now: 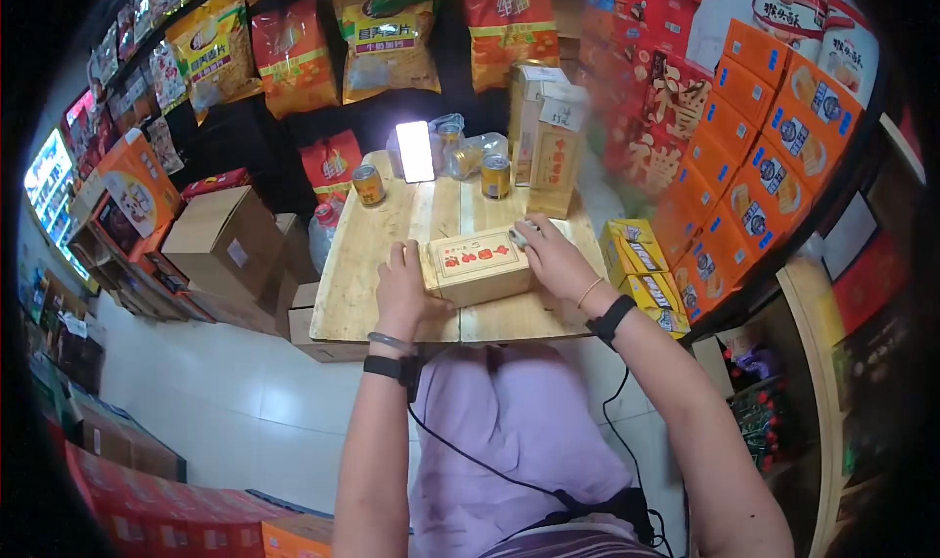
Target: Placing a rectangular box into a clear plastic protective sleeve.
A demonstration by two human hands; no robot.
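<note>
A gold box (478, 262) with red lettering lies on its side on the wooden table (372, 255), close to the front edge. Against its left end rests my left hand (399, 286), fingers over the top edge and thumb low on the near side, gripping it. At the right end is my right hand (560, 261), its fingers closed on a small greyish-white wad (525, 231), perhaps a cloth, that touches the box's top. Behind the box, on the right, stand tall gold boxes (554, 166), one with a pale paper label on top.
Two gold cans (369, 184) (495, 177), a glowing phone (415, 153) and clear plastic wrap (468, 157) sit at the table's back. Yellow cartons (641, 264) and stacked orange boxes (759, 181) flank the right side. Cardboard boxes (223, 235) stand left. A black cable (480, 457) crosses my lap.
</note>
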